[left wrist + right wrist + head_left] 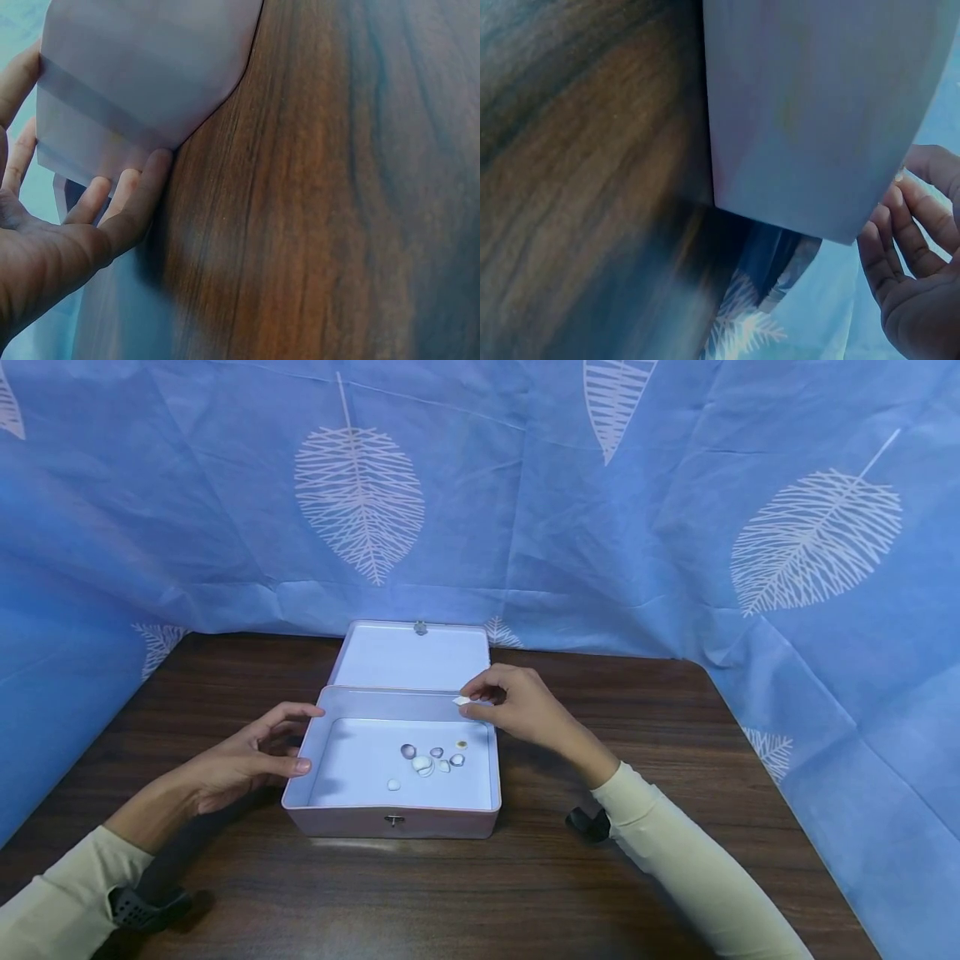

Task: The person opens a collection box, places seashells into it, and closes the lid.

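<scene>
A shallow pinkish-white box point(390, 820) with a front clasp lies on the table, its hinged lid point(412, 656) laid back behind it. Several small shells point(422, 763) are scattered on its floor, white and purplish. Between thumb and fingertips, my right hand point(517, 700) pinches a small white shell point(461, 701) above the back right part of the box. In the right wrist view, that hand point(919, 240) is beside the box's outer wall. With fingers spread, my left hand point(243, 756) touches the left side and rim. The left wrist view shows its fingertips point(156, 166) against the outer wall.
Dark wood-grain table point(600, 877) lies under the box and extends to both sides. A blue curtain point(525, 527) with white leaf prints hangs along the back and sides. Dark straps point(588, 824) are around both wrists.
</scene>
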Demonstrator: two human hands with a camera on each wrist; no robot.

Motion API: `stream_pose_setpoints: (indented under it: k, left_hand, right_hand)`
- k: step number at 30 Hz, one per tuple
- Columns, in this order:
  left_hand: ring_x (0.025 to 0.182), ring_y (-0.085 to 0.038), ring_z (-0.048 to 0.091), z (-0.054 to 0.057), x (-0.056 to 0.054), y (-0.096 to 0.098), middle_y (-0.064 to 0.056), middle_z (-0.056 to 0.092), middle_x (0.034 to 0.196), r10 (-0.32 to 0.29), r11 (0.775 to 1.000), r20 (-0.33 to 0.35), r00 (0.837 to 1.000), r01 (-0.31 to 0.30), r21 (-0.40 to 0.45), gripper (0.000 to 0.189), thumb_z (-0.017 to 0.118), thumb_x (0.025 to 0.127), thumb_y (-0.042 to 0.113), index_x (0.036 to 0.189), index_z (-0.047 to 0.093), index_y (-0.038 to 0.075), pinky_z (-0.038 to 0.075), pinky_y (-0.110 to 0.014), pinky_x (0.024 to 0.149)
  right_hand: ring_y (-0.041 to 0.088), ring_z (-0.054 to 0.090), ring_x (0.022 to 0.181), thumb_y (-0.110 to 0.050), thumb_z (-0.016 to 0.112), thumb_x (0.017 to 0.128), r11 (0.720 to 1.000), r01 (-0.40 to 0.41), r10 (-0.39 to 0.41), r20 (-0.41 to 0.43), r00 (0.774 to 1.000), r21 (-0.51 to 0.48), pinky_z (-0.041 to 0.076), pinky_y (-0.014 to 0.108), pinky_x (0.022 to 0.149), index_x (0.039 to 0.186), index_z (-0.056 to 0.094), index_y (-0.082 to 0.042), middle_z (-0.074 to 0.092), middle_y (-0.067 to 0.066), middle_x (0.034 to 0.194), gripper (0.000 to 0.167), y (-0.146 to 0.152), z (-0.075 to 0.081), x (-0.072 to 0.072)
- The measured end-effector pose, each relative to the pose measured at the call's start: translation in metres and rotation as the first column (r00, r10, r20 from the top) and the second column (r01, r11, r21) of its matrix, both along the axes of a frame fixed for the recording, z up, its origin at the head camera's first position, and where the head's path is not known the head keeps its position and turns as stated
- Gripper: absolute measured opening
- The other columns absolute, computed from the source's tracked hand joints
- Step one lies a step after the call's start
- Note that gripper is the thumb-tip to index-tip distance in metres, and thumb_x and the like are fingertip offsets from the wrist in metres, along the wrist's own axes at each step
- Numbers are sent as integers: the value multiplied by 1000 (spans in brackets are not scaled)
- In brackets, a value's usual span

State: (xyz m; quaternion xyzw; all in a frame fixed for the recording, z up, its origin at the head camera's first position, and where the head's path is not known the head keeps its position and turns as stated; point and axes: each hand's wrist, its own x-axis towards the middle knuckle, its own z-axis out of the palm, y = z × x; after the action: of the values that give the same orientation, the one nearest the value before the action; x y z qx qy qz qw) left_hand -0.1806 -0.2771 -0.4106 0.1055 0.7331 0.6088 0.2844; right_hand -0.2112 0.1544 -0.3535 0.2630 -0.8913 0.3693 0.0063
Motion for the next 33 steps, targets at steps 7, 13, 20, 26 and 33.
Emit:
stream_pose_setpoints:
  k: [7, 13, 20, 26, 33]
  left_hand:
    - [145, -44, 50, 0, 0, 0, -23, 15, 181, -7, 1000, 1, 1000, 7, 3, 72, 76, 108, 12, 166, 40, 37, 60, -45, 104]
    - [156, -52, 38, 1, 0, 0, -25, 14, 181, -19, 1000, -9, 1000, 19, 2, 74, 74, 109, 14, 169, 37, 37, 58, -44, 105]
    - [152, -48, 45, 4, -4, -4, -28, 20, 178, -25, 1000, -38, 999, 25, -3, 82, 70, 113, 17, 177, 24, 40, 60, -48, 106]
    - [139, -18, 66, 7, -20, -9, -17, 45, 170, 41, 999, -81, 996, -40, 10, 83, 64, 117, 21, 182, 14, 35, 64, -44, 107]
    - [125, -4, 74, 11, -44, -4, 18, 72, 136, 137, 990, -53, 989, -134, 53, 76, 58, 120, 32, 179, 18, 6, 65, -33, 103]
  right_hand:
    - [23, 70, 103, -20, 87, 101, 1000, 4, -4, 9, 1000, -9, 59, 37, 92, 124, 84, -6, 78, 7, 117, 27, -3, -2, 3]
    - [23, 72, 105, -19, 86, 101, 996, 51, -51, -1, 999, -68, 61, 39, 93, 123, 85, -8, 78, 7, 116, 25, 2, -3, 2]
    - [22, 72, 101, -22, 84, 102, 977, 138, -126, 87, 988, -160, 61, 39, 91, 130, 82, -6, 79, 9, 114, 32, 15, -6, -10]
    - [28, 74, 120, -32, 84, 103, 958, 226, -179, 247, 952, -176, 62, 47, 103, 145, 75, -10, 76, 12, 135, 48, 26, -13, -24]
    - [39, 72, 135, -29, 81, 106, 930, 279, -158, 420, 893, -242, 59, 61, 114, 160, 60, -7, 68, 19, 154, 62, 32, -21, -34]
